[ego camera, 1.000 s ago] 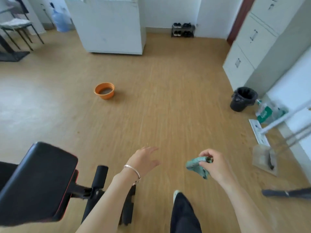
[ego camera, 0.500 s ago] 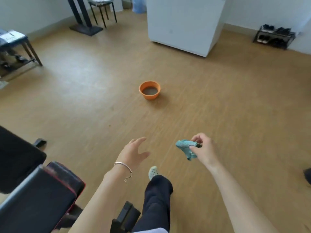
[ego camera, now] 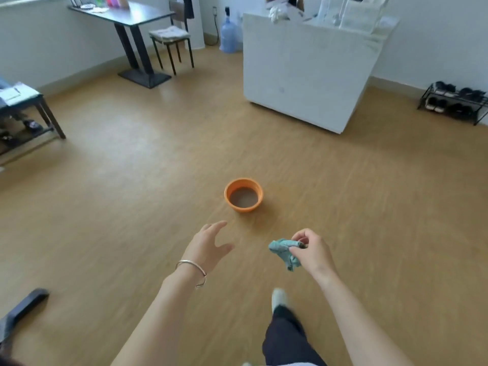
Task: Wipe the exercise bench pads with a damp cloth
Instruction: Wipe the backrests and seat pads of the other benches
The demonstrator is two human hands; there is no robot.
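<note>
A crumpled teal cloth [ego camera: 284, 252] hangs from my right hand [ego camera: 311, 250], which pinches it between thumb and fingers. My left hand [ego camera: 207, 247] is held out beside it with fingers spread and nothing in it; a thin bangle sits on that wrist. An orange basin [ego camera: 227, 191] with murky water stands on the wooden floor just beyond both hands. Of the exercise bench only a black foot [ego camera: 23, 307] shows at the bottom left; its pads are out of view.
A white counter [ego camera: 303, 72] stands at the back right, with a shoe rack [ego camera: 454, 104] to its right. A dark table [ego camera: 132, 17], a stool [ego camera: 171, 38] and a water bottle [ego camera: 229, 35] are at the back. A low bench [ego camera: 29, 107] is at the left edge. My leg [ego camera: 285, 334] steps forward.
The view has swung left and moved towards the orange basin, which is now closer and centred. The bench pads have slid out of view. My right hand still holds the cloth.
</note>
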